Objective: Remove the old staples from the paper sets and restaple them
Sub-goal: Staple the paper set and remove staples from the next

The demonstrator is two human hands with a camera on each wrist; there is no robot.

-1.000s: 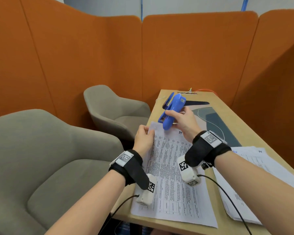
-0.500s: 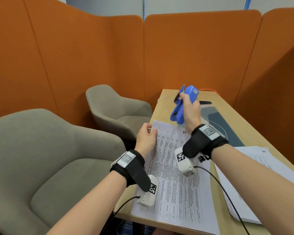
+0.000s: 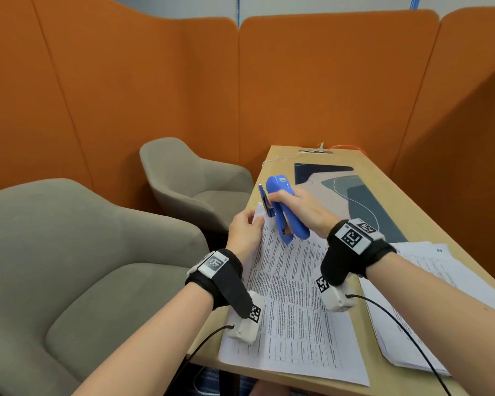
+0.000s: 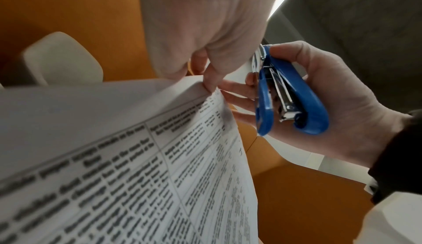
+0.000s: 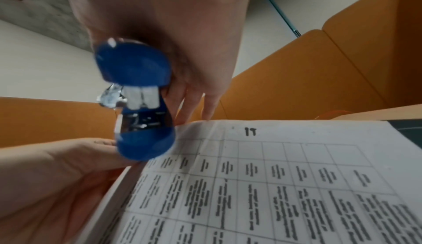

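L hand (image 3: 245,230) pinches far-left corner of the white printed paper set (image 3: 292,295), lifting it slightly off the light wood table (image 3: 389,195); wrist low, near table edge. Sheets judged light, floppy, prone to fanning, so hold close to corner. R hand (image 3: 303,208) wraps the blue plastic stapler (image 3: 286,210), held tilted just above that corner, mouth parted. Stapler looks rigid, smooth; grip mid-body. Second paper pile (image 3: 429,281) lies at right.
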